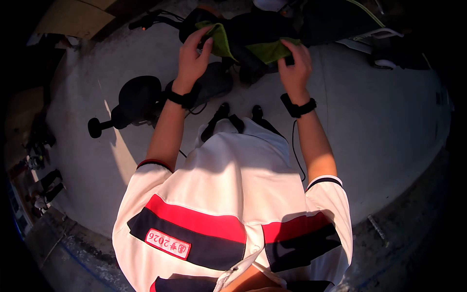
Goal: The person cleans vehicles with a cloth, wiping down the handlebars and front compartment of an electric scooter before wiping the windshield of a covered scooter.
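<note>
My left hand is closed at the left part of a green cloth, which hangs down from the fingers in a fold. Opposite it, my right hand pinches another corner of green cloth, with the thumb below and the fingers over the edge. Between the hands the middle of the cloth is lost against a dark, bulky object, which looks like part of a scooter or motorbike. Both wrists wear black bands.
A black padded seat-like object stands on the concrete floor to the left. My feet in dark shoes are below the hands. A thin black cable hangs from the right wristband. More dark vehicle parts lie at the upper right.
</note>
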A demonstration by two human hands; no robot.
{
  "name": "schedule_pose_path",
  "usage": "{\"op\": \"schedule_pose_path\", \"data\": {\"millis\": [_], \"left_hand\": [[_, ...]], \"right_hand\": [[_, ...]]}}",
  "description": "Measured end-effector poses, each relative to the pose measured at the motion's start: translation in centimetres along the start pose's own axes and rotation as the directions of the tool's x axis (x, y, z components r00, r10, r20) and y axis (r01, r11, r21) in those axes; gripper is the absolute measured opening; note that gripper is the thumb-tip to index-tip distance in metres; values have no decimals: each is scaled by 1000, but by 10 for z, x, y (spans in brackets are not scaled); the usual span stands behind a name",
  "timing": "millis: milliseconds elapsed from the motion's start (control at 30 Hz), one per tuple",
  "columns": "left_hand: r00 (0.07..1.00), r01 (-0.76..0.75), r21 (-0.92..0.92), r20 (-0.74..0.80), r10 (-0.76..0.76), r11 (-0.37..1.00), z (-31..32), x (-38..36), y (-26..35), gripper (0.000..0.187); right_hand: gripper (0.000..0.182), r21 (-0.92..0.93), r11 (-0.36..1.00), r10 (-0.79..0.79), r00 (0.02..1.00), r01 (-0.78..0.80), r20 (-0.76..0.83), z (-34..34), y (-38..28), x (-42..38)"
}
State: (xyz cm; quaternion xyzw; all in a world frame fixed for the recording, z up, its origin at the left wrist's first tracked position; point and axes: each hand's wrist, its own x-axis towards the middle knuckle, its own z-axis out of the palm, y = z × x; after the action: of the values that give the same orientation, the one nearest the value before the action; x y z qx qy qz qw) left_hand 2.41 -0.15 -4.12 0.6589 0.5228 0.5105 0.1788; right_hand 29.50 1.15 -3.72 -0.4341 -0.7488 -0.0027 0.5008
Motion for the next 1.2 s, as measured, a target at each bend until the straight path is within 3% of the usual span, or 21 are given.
{"op": "schedule_pose_path", "data": {"millis": [200, 600, 900, 1200], "left_hand": [[997, 47, -50, 60, -44, 998, -2, 7, 8, 26], [996, 6, -70, 85, 0, 998, -2, 19, 11, 23], [993, -69, -41, 90, 73, 997, -2, 21, 12, 24], [997, -45, -47, 60, 48, 998, 10, 26, 16, 23]], "right_hand": [[34, 11, 1000, 6, 986, -8, 170, 4, -9, 16], [22, -195, 979, 132, 905, -56, 404, 29, -21, 56], [24, -264, 964, 138, 896, -24, 423, 40, -24, 66], [29, -126, 992, 39, 913, 14, 405, 24, -25, 63]]}}
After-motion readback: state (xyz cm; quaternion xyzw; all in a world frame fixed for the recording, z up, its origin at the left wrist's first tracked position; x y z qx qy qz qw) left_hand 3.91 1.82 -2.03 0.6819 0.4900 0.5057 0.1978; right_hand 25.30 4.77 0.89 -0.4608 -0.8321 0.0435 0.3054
